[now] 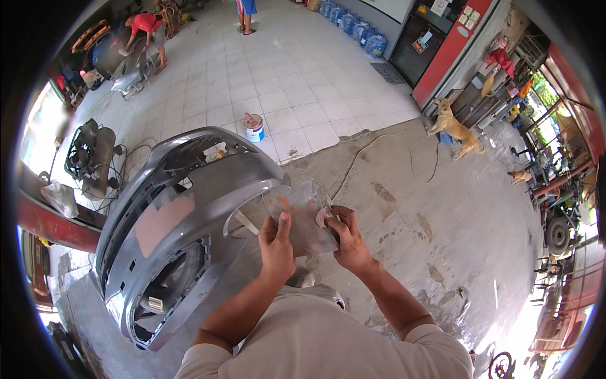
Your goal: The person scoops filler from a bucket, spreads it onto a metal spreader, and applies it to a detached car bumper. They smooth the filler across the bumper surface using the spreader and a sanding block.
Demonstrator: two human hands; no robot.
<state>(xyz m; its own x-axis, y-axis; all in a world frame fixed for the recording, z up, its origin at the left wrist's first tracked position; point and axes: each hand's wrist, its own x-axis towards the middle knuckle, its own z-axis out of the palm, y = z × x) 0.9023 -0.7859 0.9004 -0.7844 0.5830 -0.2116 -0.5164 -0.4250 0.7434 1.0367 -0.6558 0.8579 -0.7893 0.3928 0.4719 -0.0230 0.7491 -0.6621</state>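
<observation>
In front of my chest, my left hand (278, 246) grips the near left edge of a flat, smeared, greyish board (306, 221), thumb on top. Orange-pink smears mark its surface. My right hand (350, 239) is closed at the board's right side, fingers bent around a small pinkish piece (323, 216); whether that is a spreader or a rag I cannot tell. Just left of my hands stands a grey car bumper (208, 183) with a pink filler patch (165, 222) on its face.
Beyond the bumper, a tin (254, 129) stands on white tiles. A compressor (98, 158) is at left, a hose (353, 161) crosses the concrete, and a tan dog (456, 128) stands at right. One person (146, 28) bends over at far left; another (247, 12) stands farther back.
</observation>
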